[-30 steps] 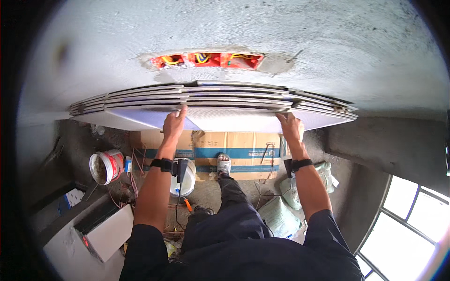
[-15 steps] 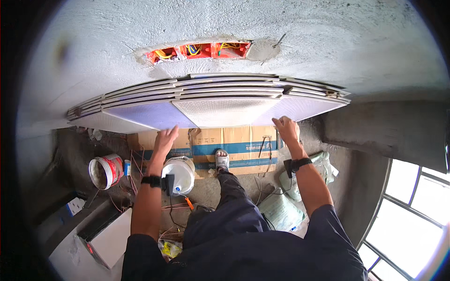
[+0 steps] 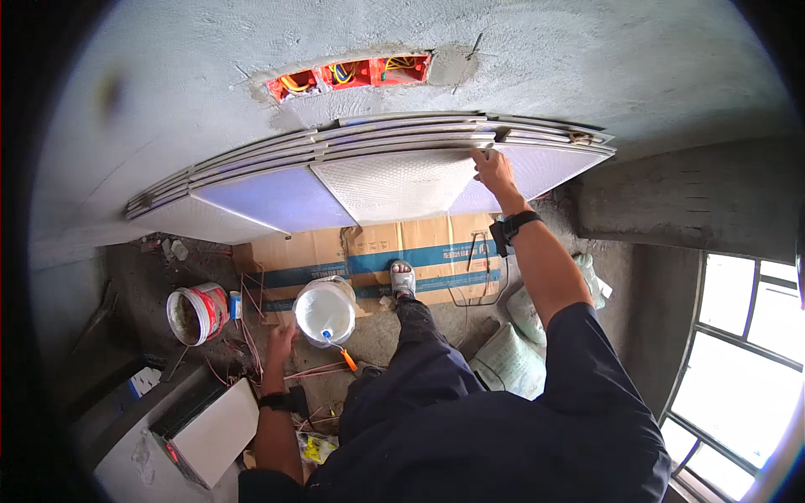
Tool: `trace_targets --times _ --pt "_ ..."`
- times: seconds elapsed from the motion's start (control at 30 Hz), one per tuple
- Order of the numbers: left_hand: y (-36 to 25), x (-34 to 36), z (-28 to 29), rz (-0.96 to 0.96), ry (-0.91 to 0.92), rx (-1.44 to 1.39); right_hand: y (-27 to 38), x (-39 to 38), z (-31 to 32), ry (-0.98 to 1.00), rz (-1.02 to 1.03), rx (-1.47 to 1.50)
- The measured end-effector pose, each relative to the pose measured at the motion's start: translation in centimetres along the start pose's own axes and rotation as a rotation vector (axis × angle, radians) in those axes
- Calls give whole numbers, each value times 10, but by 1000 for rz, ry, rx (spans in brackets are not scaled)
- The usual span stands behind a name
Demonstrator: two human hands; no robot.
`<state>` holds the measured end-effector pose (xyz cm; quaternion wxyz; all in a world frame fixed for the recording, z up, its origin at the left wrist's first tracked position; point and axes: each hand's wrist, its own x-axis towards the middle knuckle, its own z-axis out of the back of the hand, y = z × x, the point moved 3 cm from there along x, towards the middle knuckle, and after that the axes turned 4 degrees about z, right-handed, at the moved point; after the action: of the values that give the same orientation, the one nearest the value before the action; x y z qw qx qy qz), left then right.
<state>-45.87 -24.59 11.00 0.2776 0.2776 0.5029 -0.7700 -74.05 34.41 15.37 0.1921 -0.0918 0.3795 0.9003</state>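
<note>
Several large textured tiles, white and pale lilac, lean in overlapping stacks against the wall. At the upper right corner of the front middle tile, my right hand has its fingers hooked over the edge. My left hand is low on the left, off the tiles, beside a white bucket; its fingers are blurred. Pale liquid shows inside that bucket. A tool with an orange handle and a blue end, perhaps a small roller, rests over the rim.
Flattened cardboard lies under the tiles, with my foot on it. A red-and-white bucket stands left, near thin pipes. Pale sacks lie right. Open red electrical boxes with wires sit in the wall. A white-topped box stands lower left.
My left hand has dropped from the tiles' lower edge to beside the white bucket. My right hand has risen from the lower edge to the front middle tile's upper corner.
</note>
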Motion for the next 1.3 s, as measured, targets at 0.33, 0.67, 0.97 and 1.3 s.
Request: trace_targets --times 0.33,0.67,0.97,1.3 --pt "104 -90 26 190 -47 7 -6 -26 -9 20 105 -114" --pt "239 -168 132 140 -32 101 -87 -321 -26 226 132 -420" --pt "523 -328 153 480 -235 -443 -196 -543 -81 649 -1 -597" --pt "661 -472 73 556 -252 -718 -28 -511 -188 614 498 -616"
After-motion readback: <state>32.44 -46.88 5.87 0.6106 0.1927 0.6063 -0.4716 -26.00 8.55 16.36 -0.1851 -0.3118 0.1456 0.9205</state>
